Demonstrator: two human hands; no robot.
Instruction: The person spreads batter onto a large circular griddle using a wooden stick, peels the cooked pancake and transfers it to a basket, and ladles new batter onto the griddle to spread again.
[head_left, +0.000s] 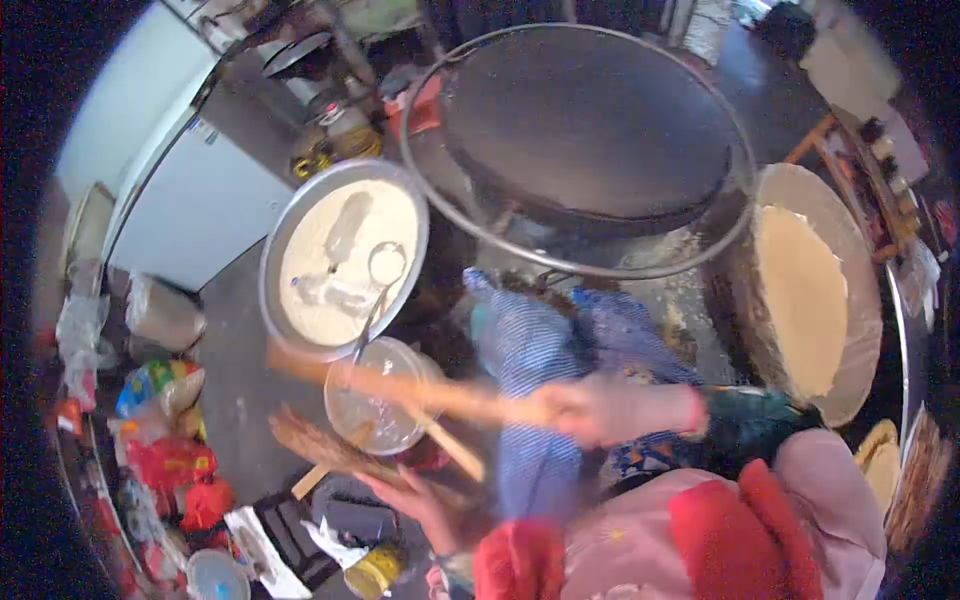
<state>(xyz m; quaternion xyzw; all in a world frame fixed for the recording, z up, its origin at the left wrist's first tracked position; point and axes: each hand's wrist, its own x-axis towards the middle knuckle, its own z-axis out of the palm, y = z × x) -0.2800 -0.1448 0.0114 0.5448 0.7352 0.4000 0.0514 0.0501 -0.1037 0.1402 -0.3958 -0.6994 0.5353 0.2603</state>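
Note:
My right hand (590, 408) is wrapped round a long wooden stick (450, 397), blurred by motion, that reaches left over a clear tub (375, 400). Lower down, my left hand (425, 500) is beside a brown, brush-like bundle (325, 445); its fingers are partly hidden, and whether they grip it is unclear. Wooden sticks (450, 445) rest across the tub. Behind it stands a metal basin (272, 265) of pale batter, with a ladle (387, 265) in it.
A large round griddle (590, 120) ringed by a metal hoop (750, 150) is ahead. On the right is a lined basket (865, 300) holding a pale flat sheet. A white-topped cabinet (200, 200), colourful bags (165, 460) and a yellow-lidded jar (375, 572) are on the left.

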